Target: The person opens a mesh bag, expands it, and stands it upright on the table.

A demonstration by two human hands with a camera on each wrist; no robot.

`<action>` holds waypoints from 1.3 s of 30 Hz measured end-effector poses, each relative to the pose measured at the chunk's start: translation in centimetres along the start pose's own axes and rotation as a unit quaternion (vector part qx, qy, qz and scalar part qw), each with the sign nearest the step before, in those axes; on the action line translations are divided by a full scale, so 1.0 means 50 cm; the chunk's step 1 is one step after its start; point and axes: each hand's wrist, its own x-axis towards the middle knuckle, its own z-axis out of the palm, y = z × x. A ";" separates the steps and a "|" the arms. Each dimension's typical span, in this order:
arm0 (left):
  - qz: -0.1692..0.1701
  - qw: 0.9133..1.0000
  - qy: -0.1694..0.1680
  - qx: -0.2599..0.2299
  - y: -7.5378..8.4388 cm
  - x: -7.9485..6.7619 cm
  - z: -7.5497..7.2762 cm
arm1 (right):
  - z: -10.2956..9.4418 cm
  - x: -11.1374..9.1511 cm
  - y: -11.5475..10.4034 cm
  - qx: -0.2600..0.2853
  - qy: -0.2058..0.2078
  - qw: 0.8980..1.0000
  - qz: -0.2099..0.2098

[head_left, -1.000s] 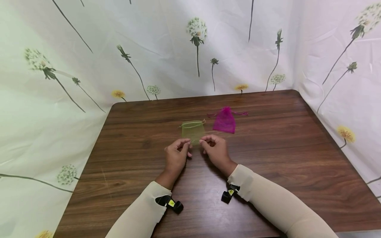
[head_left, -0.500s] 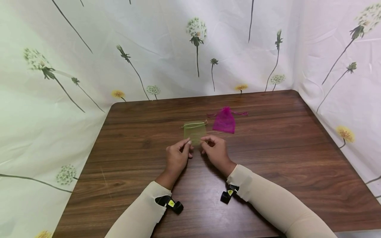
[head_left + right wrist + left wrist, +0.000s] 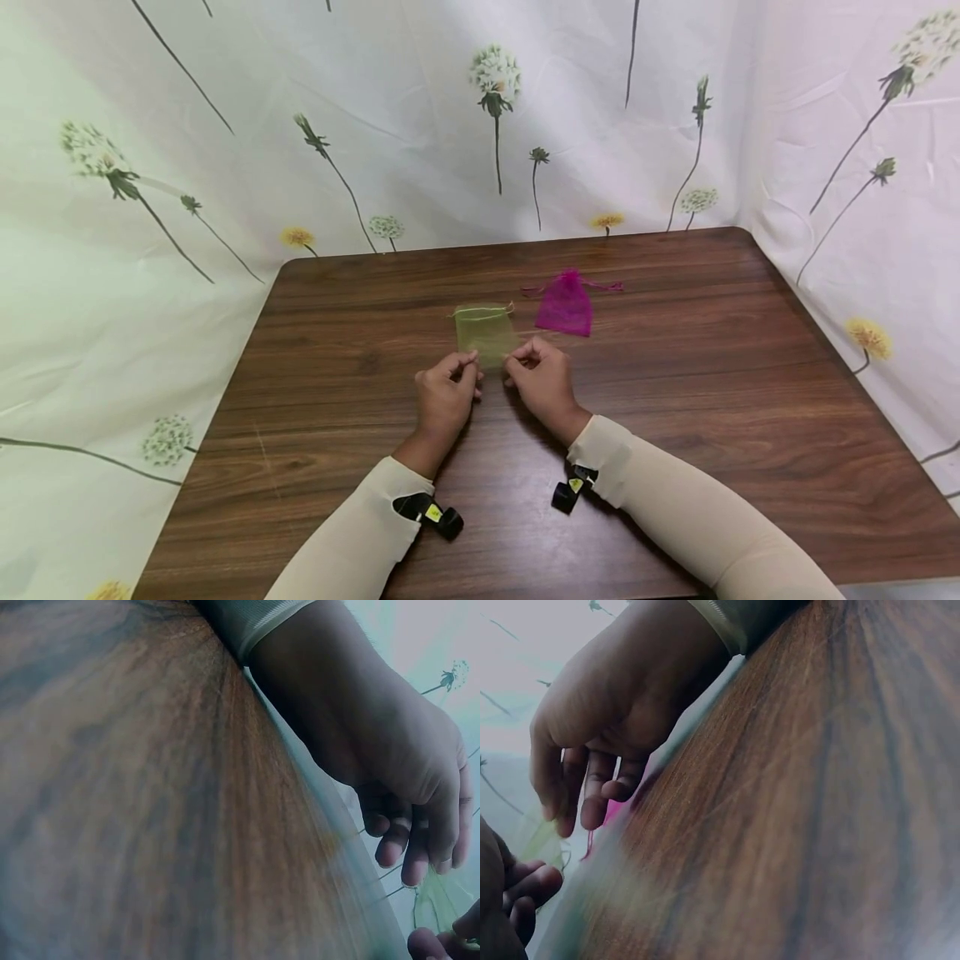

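A sheer green organza drawstring bag (image 3: 486,332) lies at mid-table, its corded mouth facing the back. My left hand (image 3: 444,398) pinches its near left corner between thumb and fingertips. At the near right corner my right hand (image 3: 546,383) pinches the same bag with thumb and index finger. The left wrist view shows the right hand (image 3: 607,712) from across, fingers bent down over a blurred strip of green mesh. From the right wrist view, the left hand (image 3: 405,757) has its fingertips on the green mesh (image 3: 441,900).
Behind and right of the green bag lies a magenta organza bag (image 3: 566,307), its neck drawn in and its cords spread sideways. The dark wood table (image 3: 697,400) reaches back to a white curtain (image 3: 420,108) printed with dandelions.
Both hands keep their pinch on the green bag. The bag shifted slightly right, then back left. The magenta bag stays put.
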 end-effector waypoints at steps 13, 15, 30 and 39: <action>-0.008 1.000 0.019 0.008 -0.003 0.002 0.000 | -0.006 0.000 0.000 -0.027 0.006 0.999 -0.038; -0.004 0.999 0.022 0.023 -0.003 0.004 0.000 | -0.005 0.000 -0.001 -0.021 0.004 0.999 -0.032; 0.018 0.997 0.012 0.068 -0.007 0.008 -0.002 | -0.005 0.000 0.002 -0.031 0.001 0.996 -0.087; 0.077 0.987 -0.009 0.142 -0.010 0.007 -0.004 | -0.003 0.002 0.006 -0.074 0.005 0.992 -0.101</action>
